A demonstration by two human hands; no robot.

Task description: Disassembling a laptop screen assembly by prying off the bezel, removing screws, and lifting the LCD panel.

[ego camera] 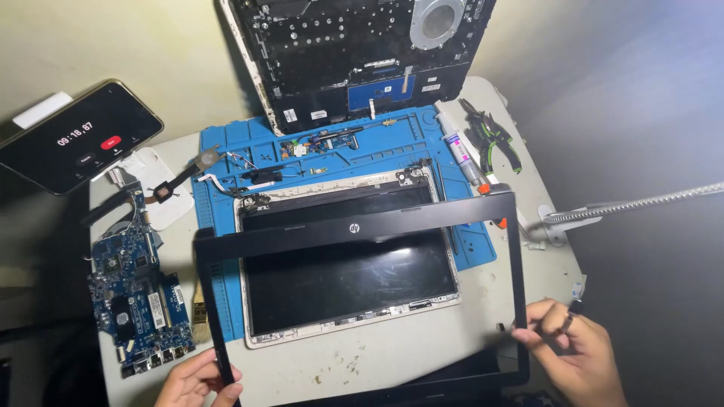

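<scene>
The left hand (197, 383) pinches the lower left side of the black screen bezel (362, 226), thumb and fingers closed on the frame. The right hand (575, 350) grips the right side of the same bezel near its lower corner, fingers curled around the strip; a small dark object sits between the fingers, too small to identify. The bezel is held above the table (392, 354), tilted, with its top bar crossing over the laptop display panel (348, 267).

The display panel lies flat in its pale back cover on the blue repair mat (226, 173). Small cables and hinge parts rest on the mat above the panel. The opened laptop base (354, 53), underside exposed, leans upright against the wall behind the mat.

A blue motherboard (136, 294) lies on the table left of the mat. A phone (75, 136) showing a timer stands at the far left. A tube (461, 154) and pliers (494, 136) lie right of the mat. A flexible metal arm (641, 205) enters from the right.
</scene>
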